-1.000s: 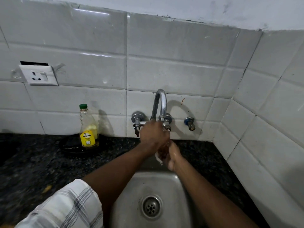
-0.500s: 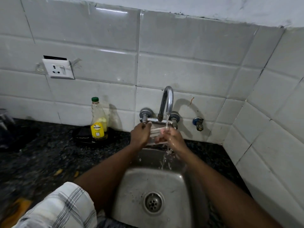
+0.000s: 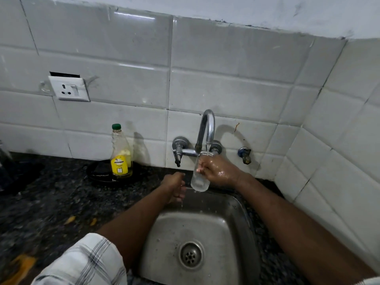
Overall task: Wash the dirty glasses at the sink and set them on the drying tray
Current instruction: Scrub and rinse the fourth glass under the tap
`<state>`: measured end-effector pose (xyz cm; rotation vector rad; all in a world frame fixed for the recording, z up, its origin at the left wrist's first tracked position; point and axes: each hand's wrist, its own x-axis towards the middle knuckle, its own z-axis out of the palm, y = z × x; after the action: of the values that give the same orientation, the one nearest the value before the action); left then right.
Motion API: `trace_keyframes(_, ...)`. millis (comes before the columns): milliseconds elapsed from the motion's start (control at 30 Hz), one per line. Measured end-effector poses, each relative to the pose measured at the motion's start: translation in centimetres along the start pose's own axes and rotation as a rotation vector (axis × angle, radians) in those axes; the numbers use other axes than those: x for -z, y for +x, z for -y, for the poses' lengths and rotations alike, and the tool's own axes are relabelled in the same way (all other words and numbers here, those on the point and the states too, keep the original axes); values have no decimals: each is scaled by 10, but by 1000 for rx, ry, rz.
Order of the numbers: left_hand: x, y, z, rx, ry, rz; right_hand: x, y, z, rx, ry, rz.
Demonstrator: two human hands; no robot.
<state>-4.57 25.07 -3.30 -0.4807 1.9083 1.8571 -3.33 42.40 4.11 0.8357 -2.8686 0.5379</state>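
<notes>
Glass (image 3: 199, 177): clear, smooth, wet.
Tap spout (image 3: 206, 128): chromed metal, glossy, mirror-bright.
Sink (image 3: 226, 233): stainless steel, brushed, dull, water-spotted.
Drain strainer (image 3: 191, 254): metal, duller, stained.
Surface (image 3: 51, 202): dark speckled stone, polished, faint shine.
Wall tiles (image 3: 205, 89): white glazed ceramic, glossy, light streaks reflected.
Wall above tiles (image 3: 267, 9): painted, matt, scuffed.
Bottle (image 3: 121, 153): clear plastic, glossy yellow label, green plastic cap.
Socket plate (image 3: 68, 88): white plastic, smooth.
Sleeve (image 3: 86, 262): woven checked cloth, matt.
Right hand (image 3: 218, 171): skin wet, shiny.
</notes>
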Motion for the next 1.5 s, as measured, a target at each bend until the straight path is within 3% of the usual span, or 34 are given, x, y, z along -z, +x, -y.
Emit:
trace_keyframes(133, -30, -11, -7, 49, -475, 169, -10, -6, 4, -118, 279, -214)
trace_keyframes(200, -46, -11, -21, -81, -532, 113, -18, -14, 13, -292, 491, -370)
trace_keyframes(233, -51, -10, -29, -179, -405, 29, -23, -17, 14, -419, 635, -447)
trace_keyframes(333, -56, -19, -50, -625, 476, -343, -41, -27, 12, -802, 1254, -517)
trace_keyframes(367, -59, -24, -56, -795, 700, -351, -45, -29, 13, -899, 1430, -496)
trace_keyframes(433, -65, -32, -64, -956, 977, -298, -54, -30, 15, -1020, 1616, -511)
trace_keyframes(533, -68, -33, -62, -1035, 1098, -305, -60, -27, 18, -1042, 1631, -530)
trace_keyframes(700, -48, -15, -48, -930, 810, -308, -55, -22, 19, -971, 1685, -556)
trace_keyframes(833, -28, -5, -41, -800, 624, -160, -46, -10, 15, -879, 1457, -567)
trace_keyframes(933, -12, 6, -35, -678, 628, -110, -36, -5, 17, -788, 992, -500)
trace_keyframes(1067, 3, 12, -42, -505, 666, -261, -20, -3, 14, -342, 248, -233)
trace_keyframes(1233, 6, 3, -63, -546, 544, -492, -10, -2, 12, -128, -3, -110)
trace_keyframes(1333, 4, 3, -63, -523, 528, -413, -11, 0, 11, -87, -58, -110)
trace_keyframes(1500, -6, -6, -64, -570, 714, -223, -8, 3, 13, -72, -127, -108)
